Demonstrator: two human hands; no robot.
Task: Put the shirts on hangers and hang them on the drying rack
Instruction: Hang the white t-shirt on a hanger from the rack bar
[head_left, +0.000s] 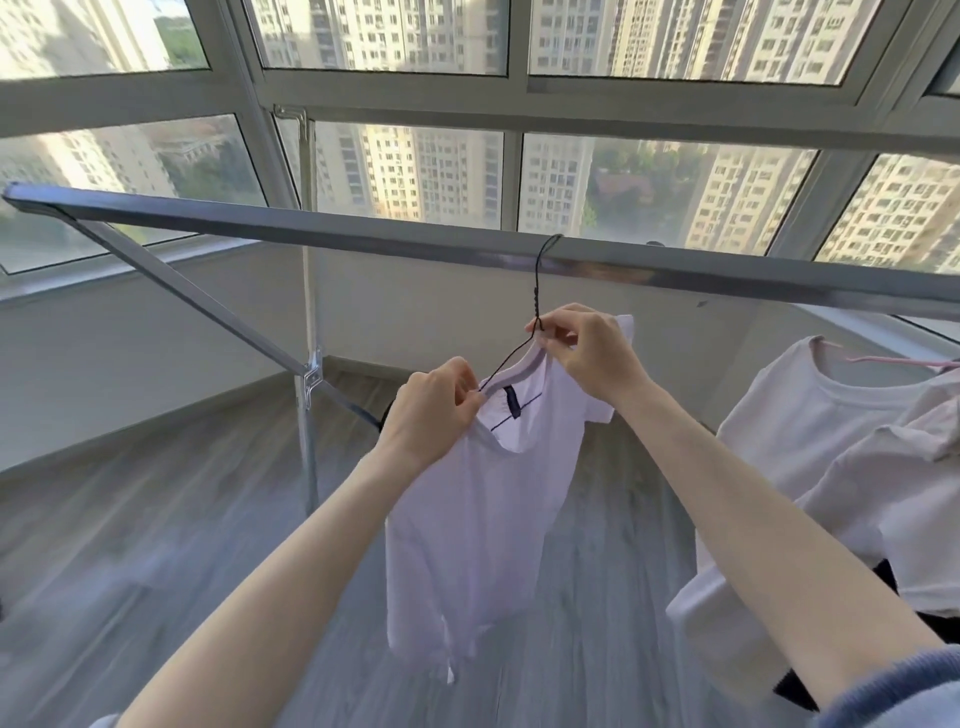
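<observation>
Since the black hanger is already hooked over the rack bar, we're at collar adjustment: left hand and right hand fingers pinched on white shirt neckline. Next, I'd judge: square shoulders, release.

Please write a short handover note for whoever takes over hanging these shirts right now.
Left hand: pinching the collar of the white shirt.
Right hand: grip on the collar by the neck of the black hanger.
The hanger's hook is over the rack bar; the shirt is bunched and sits crooked on it.
Done: other pale shirts hang to the right.
Left: straighten this shirt on its hanger, let go. No further shirts to hang are in view.
</observation>
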